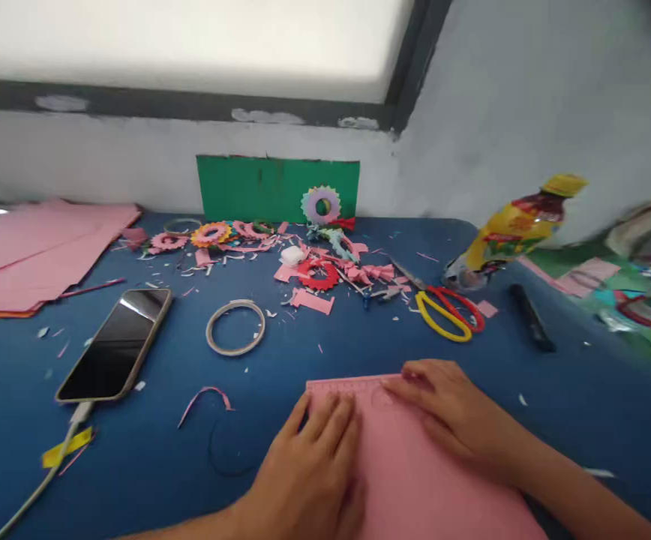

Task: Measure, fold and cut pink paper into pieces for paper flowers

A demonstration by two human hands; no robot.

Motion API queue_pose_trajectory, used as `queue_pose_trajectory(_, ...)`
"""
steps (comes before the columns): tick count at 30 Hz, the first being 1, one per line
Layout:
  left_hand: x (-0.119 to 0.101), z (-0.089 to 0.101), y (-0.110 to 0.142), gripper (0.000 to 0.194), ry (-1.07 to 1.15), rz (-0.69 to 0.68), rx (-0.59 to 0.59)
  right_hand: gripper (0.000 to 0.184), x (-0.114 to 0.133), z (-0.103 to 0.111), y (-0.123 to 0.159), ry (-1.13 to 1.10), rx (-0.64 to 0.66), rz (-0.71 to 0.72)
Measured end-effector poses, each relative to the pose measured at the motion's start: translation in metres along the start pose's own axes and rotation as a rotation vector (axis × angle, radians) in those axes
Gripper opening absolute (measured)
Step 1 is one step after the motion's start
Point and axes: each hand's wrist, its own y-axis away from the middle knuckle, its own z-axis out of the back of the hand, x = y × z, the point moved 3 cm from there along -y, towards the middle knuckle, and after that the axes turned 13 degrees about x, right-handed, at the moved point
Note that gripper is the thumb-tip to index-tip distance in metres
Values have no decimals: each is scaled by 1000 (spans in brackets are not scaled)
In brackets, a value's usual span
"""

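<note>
A sheet of pink paper [409,480] lies in front of me on the blue table. Along its far edge runs a narrow strip with fine ruler-like marks [353,385]; it looks see-through, but I cannot make out its full outline. My left hand [314,465] rests on the paper's left side, fingers laid flat and pointing away from me. At the far right corner, my right hand [460,420] presses the sheet, its fingers stretched toward the marked strip. Neither hand is wrapped around anything. Ahead lies a roll of thin tape [208,330].
A phone [117,345] with a charging cable lies left, near stacked pink sheets [38,255]. Scissors [443,313], a black pen-like object [531,319] and a tilted bottle [508,232] are to the right. Paper scraps and cut rings [319,275] cover the back before a green board [252,184].
</note>
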Motion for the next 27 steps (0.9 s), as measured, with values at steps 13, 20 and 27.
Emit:
queue_pose_trajectory(13,2,1,0,48,-66,-3,-84,52,-3,-2,-3,-42,-12,-29)
queue_pose_trajectory(20,3,2,-1,48,-68,-6,-83,52,-5,-4,-2,-70,-10,-25)
queue_pose_trajectory(27,3,1,-1,49,-44,-5,-76,54,-6,-3,-1,-57,-22,-18)
